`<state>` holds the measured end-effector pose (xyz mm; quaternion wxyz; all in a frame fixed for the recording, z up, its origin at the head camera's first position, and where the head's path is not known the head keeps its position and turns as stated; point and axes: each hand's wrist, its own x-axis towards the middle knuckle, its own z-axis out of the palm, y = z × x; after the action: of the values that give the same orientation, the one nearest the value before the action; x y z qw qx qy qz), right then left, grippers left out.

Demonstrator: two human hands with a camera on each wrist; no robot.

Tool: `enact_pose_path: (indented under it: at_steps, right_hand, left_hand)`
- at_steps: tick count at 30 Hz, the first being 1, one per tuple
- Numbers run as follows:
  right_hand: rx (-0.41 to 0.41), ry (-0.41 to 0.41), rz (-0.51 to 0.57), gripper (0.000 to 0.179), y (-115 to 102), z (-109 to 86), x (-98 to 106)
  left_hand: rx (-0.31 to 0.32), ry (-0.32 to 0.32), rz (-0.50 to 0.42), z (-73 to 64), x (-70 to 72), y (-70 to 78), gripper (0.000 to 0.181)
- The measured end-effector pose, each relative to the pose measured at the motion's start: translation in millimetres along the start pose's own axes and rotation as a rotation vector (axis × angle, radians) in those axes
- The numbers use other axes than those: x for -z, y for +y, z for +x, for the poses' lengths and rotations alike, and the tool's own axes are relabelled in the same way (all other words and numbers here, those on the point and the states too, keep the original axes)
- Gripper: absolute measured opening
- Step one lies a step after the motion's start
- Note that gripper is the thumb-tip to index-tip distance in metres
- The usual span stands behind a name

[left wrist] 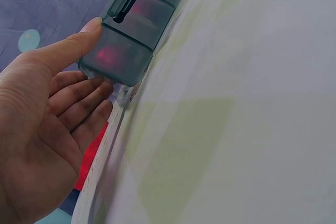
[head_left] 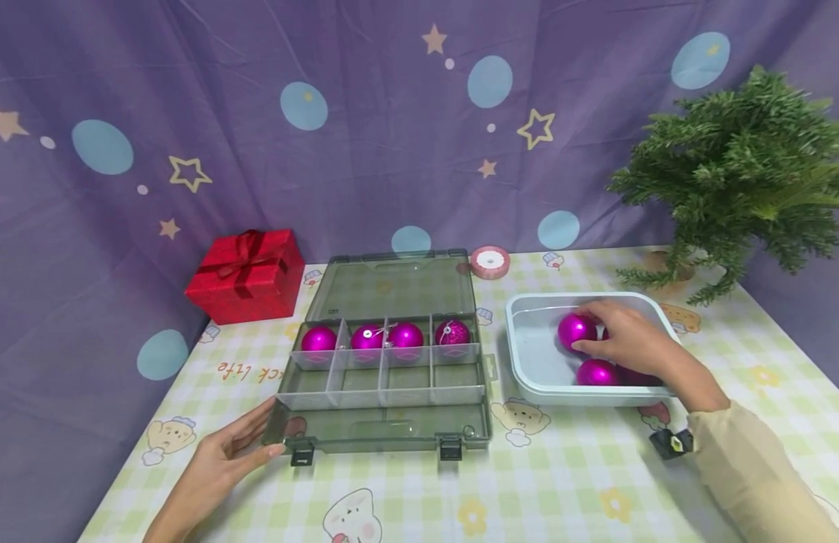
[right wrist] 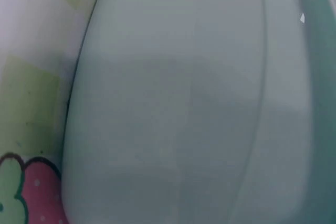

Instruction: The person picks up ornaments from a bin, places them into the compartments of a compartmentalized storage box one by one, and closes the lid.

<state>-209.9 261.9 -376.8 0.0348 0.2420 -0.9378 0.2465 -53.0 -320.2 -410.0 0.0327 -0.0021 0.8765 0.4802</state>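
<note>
1. Left hand (head_left: 218, 461): near the left edge of the worktop (head_left: 419, 498), fingers extended and thumb spread away from them, touching the front-left corner of the case.
2. Gift box (head_left: 249, 279): red with a bow, at the back-left corner of the worktop.
3. Case (head_left: 385, 430): left of the worktop's middle, its lid (head_left: 392, 290) tipped open towards the back edge. Two black latches (head_left: 302, 452) hang at its front edge.
4. Four pink balls (head_left: 319, 343): one in each compartment of the case's back row; the rightmost looks glittery.
5. Roll of ribbon (head_left: 479, 261): near the worktop's back edge, beside the right corner of the lid.
6. Tub (head_left: 568, 395): pale blue, on the right part of the worktop, apart from the case.
7. Gripped ball (head_left: 574, 332): pink, inside the tub, between the thumb and fingers of the right hand (head_left: 623, 338).
8. Loose ball (head_left: 598, 372): by the tub's front edge. More pink shows behind the hand; how many balls lie there cannot be told.
9. Small tree (head_left: 745, 158): green, at the back-right corner of the worktop.
</note>
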Motion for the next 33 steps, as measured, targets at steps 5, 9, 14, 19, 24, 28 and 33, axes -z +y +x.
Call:
enact_pose_path:
  at_steps: [5, 9, 14, 19, 24, 28, 33]
  right_hand:
    - [0.003, 0.0, -0.046, 0.05, -2.3, 1.3, -2.4]
    - [-0.014, -0.002, -0.08, 0.051, -3.1, 2.2, -5.3]
    - [-0.019, 0.0, -0.085, 0.051, -3.3, 2.7, -7.7]
    - [0.001, 0.009, -0.061, 0.053, -4.4, 2.3, -6.5]
    - [0.006, 0.013, 0.012, 0.05, -6.7, 0.9, -3.2]
    - [0.009, 0.013, 0.082, 0.048, -8.8, 1.5, -0.4]
    - [0.018, 0.025, 0.111, 0.052, -15.5, 2.3, 3.1]
  left_hand:
    - [0.009, -0.006, -0.01, -0.2, 0.4, 0.5, 0.076]
    - [0.009, -0.004, -0.001, -0.7, 0.4, 0.4, 0.076]
    - [-0.019, 0.004, 0.02, -1.6, -0.1, -1.8, 0.074]
    - [-0.025, 0.006, 0.018, -2.0, -0.3, -2.0, 0.074]
    - [-0.011, 0.002, 0.017, -2.0, -0.1, -0.5, 0.074]
    - [-0.017, 0.003, 0.014, -1.8, -0.3, -0.8, 0.074]
    - [-0.015, 0.002, 0.002, -1.1, -0.8, -0.9, 0.074]
